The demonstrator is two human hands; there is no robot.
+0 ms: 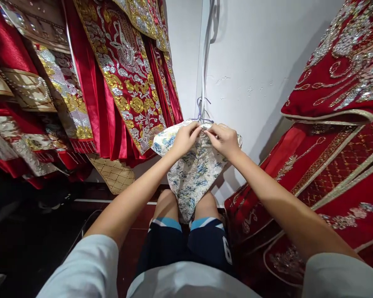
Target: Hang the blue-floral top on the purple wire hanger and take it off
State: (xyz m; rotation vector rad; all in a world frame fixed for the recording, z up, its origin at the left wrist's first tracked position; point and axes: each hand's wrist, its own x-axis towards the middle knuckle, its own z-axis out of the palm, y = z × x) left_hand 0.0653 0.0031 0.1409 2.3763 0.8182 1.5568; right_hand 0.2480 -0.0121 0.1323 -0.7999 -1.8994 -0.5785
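Observation:
A white garment with a blue floral print hangs in front of me from a thin dark wire hanger. Its lower end falls between my knees. My left hand pinches the garment near the neckline, just under the hanger's hook. Close beside it, my right hand grips the neckline from the other side. The fingertips of both hands almost meet at the collar. Whether a button or other small fastening lies between them is too small to make out.
Red costumes with gold and silver embroidery hang on the left. More red beaded garments hang close on the right. Behind the hanger is a white wall with a pale vertical strip. The floor is dark red.

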